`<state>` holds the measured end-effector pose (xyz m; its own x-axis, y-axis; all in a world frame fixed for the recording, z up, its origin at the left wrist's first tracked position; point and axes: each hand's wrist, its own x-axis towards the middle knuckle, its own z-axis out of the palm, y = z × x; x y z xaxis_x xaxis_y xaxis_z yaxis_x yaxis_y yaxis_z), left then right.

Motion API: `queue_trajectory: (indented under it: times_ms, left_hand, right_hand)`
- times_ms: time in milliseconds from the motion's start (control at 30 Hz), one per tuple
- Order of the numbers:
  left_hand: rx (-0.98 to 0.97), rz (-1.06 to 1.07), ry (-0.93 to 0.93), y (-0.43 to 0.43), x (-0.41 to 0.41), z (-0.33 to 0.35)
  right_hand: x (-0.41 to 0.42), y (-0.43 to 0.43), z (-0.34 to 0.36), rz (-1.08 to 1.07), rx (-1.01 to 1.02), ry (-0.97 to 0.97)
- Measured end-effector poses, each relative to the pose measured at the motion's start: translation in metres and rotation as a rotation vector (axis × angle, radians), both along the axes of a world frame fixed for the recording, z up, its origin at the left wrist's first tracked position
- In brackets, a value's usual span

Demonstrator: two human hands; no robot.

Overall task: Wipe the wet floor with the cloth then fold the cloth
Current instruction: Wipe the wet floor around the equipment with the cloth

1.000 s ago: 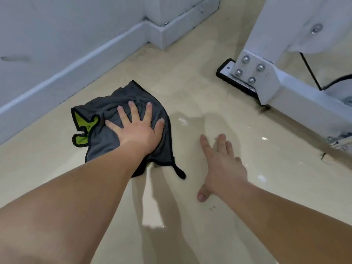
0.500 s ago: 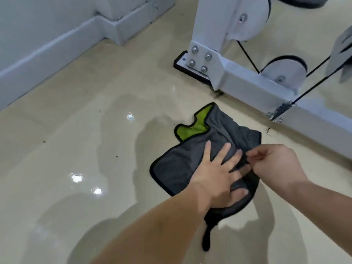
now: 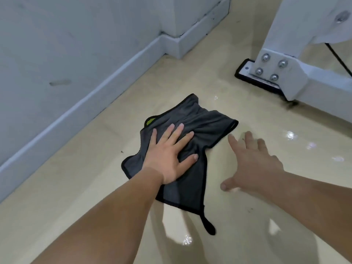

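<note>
We see a shiny wet floor (image 3: 91, 180) by a grey wall (image 3: 57, 50) and a white metal frame (image 3: 285, 80); our left hand (image 3: 169, 159) presses flat on the grey cloth (image 3: 209, 126) on the floor; our right hand (image 3: 255, 164), fingers spread, holds nothing; before, it pinched the cloth.

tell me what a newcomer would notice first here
The dark grey cloth lies crumpled in the middle of the glossy beige floor, with the left hand pressed flat on it. Just right of it the right hand is spread open, blurred, low over the bare floor. At upper right stands a white bolted metal frame; a pale wall runs along the left.
</note>
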<state>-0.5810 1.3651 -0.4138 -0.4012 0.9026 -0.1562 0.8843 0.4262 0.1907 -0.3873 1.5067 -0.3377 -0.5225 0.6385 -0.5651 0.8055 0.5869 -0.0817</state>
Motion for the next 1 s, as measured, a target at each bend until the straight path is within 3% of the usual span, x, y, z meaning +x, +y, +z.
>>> queue_trajectory:
  times_ms: [200,633,800,1000]
  left_hand:
    - [-0.032,0.198,0.042,0.001,-0.085,-0.005]
    - [-0.056,0.333,0.101,0.064,-0.179,-0.01]
    - [-0.157,0.519,-0.022,0.117,-0.147,-0.003]
    - [-0.118,0.214,0.037,0.114,-0.045,-0.007]
  right_hand:
    - [-0.068,-0.006,-0.011,0.038,-0.005,-0.107]
    - [-0.076,0.003,-0.022,-0.014,-0.096,-0.177]
    - [-0.074,0.004,-0.021,0.042,-0.099,-0.162]
    - [-0.06,0.021,-0.009,0.086,-0.135,-0.023]
